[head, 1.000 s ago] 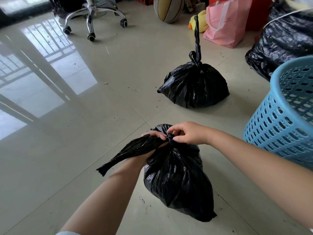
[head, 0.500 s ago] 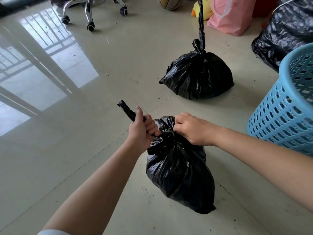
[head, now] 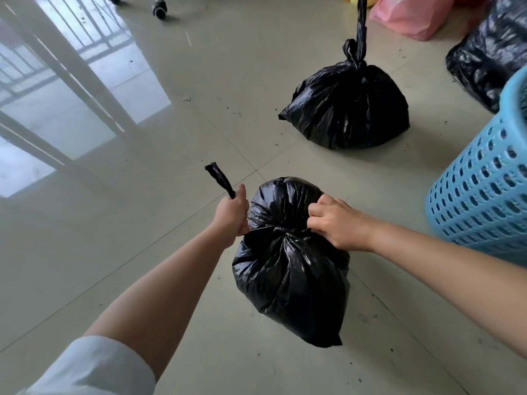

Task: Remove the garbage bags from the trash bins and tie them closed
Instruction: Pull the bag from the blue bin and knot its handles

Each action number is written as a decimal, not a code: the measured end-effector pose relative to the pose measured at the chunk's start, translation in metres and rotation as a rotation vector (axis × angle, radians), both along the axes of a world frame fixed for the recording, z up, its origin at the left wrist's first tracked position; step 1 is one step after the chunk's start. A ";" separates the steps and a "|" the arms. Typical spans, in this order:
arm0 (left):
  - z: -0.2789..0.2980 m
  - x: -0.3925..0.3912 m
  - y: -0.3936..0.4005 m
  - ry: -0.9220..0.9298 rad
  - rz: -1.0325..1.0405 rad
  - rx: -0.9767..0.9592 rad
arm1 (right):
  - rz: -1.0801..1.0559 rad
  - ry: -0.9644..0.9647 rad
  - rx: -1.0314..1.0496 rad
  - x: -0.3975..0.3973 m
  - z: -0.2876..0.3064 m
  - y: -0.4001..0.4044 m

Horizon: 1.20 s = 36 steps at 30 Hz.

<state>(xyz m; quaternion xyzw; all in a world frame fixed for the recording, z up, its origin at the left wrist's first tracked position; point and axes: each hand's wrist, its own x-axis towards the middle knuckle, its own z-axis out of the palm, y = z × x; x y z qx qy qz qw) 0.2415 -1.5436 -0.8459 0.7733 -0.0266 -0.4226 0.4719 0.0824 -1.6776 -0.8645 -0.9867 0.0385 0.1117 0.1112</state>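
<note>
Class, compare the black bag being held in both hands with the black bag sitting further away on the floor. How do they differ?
The near bag is gripped by the left hand and right hand, which pull its ends apart; the far bag sits untouched. The far bag's knot is finished, its tail upright; the near bag's knot is still being tightened. Both are full, black and glossy.
</note>
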 end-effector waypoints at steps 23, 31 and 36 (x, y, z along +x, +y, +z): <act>0.124 0.020 -0.114 -0.234 -0.102 -0.261 | -0.744 -0.163 0.514 0.062 0.055 -0.118; 0.121 0.053 -0.149 -0.596 -0.191 0.004 | -1.089 -0.368 0.346 0.092 0.054 -0.187; 0.135 0.066 -0.160 -0.968 -0.112 0.044 | -1.070 -0.359 0.379 0.118 0.064 -0.218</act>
